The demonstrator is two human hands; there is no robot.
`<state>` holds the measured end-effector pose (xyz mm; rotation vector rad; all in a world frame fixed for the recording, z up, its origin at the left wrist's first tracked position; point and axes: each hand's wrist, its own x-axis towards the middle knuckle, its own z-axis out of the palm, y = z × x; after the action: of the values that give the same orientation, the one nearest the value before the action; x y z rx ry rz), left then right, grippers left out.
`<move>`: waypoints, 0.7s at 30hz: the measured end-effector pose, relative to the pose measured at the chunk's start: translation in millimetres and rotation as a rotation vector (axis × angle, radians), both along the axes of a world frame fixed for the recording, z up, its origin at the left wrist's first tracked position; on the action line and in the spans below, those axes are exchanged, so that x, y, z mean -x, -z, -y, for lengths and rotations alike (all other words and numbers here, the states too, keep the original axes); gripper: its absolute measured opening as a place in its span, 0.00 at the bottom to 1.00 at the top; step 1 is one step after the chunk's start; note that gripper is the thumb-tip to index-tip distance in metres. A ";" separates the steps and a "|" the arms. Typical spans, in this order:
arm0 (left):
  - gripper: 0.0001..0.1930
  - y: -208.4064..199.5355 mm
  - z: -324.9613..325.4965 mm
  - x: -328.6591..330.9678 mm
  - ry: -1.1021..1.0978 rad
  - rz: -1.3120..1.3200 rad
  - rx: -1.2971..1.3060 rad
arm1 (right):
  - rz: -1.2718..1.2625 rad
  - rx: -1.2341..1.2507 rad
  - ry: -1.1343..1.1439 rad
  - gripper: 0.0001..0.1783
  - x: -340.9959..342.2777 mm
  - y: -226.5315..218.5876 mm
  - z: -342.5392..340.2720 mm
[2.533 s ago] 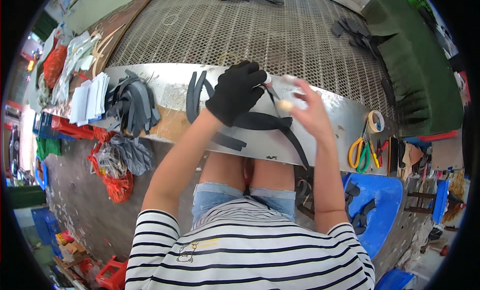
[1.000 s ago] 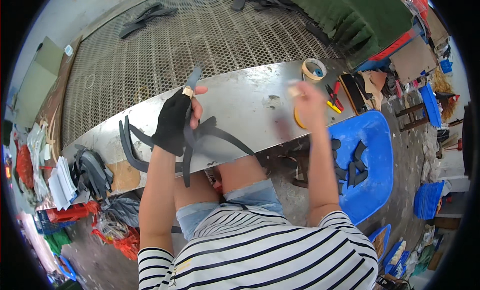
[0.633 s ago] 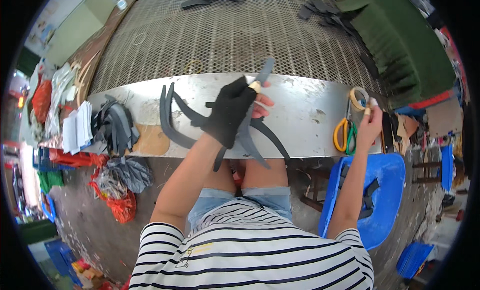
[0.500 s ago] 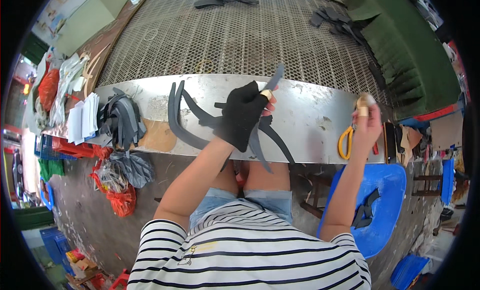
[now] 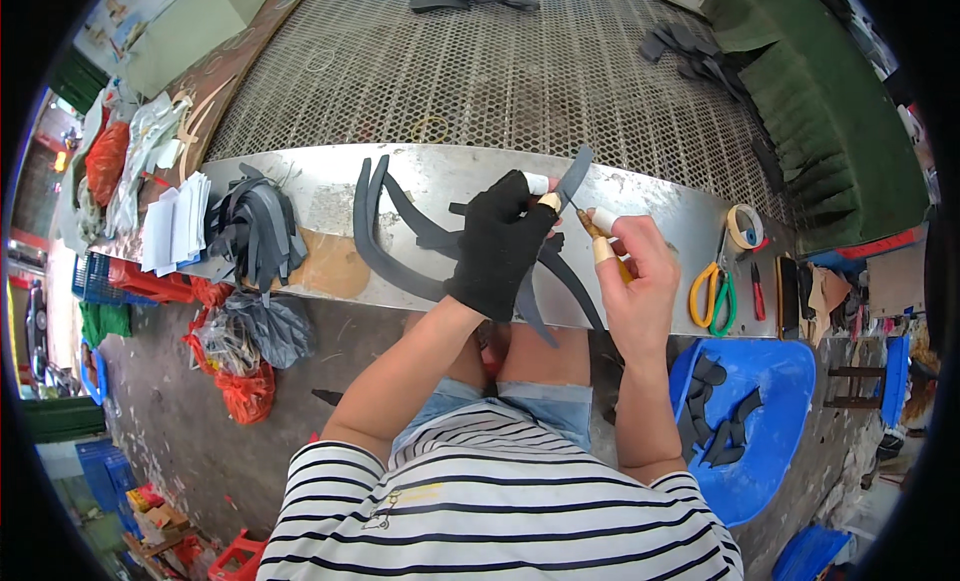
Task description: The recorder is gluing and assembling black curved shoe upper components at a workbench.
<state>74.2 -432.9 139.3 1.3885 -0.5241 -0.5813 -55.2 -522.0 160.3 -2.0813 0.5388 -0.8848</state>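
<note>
My left hand (image 5: pixel 496 246), in a black glove with pale wraps on its bare fingertips, grips a curved dark grey strip (image 5: pixel 576 171). The strip's upper end points away from me, and its lower part passes beneath the hand. My right hand (image 5: pixel 638 271), bare with wrapped fingertips, is closed on a slim tool with a yellow-brown handle (image 5: pixel 591 224). The tool's tip is at the strip's edge; its exact kind is unclear. Under and beside the glove, more dark curved strips (image 5: pixel 372 243) lie on the metal worktop (image 5: pixel 665 296).
To the right are a round tan-rimmed item (image 5: pixel 744 227), scissors with yellow and green handles (image 5: pixel 712 297) and a red-handled tool (image 5: pixel 757 293). A blue tub (image 5: pixel 775 446) holding dark pieces stands below. At left, a strip bundle (image 5: pixel 255 226) overhangs the edge. Behind is a mesh surface (image 5: pixel 450 91).
My right hand has come left from the round tan-rimmed item to the strip, bringing the slim tool. My left hand keeps its hold on the strip. The scissors are more fully visible.
</note>
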 end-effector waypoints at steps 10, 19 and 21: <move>0.10 -16.3 -14.3 -6.0 0.226 -0.131 0.068 | 0.216 -0.611 -0.287 0.11 -2.8 14.6 7.8; 0.12 -6.8 -18.0 -65.5 0.066 -0.256 0.073 | 0.918 -1.047 -0.899 0.17 32.6 8.1 24.9; 0.11 18.9 -44.1 -140.7 0.116 -0.118 0.358 | 0.998 -1.071 -1.197 0.19 67.4 -6.3 62.8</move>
<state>214.9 -388.8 120.3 0.9841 -0.5840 -0.6252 -122.6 -584.9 166.7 -0.5383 -0.6396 -0.5302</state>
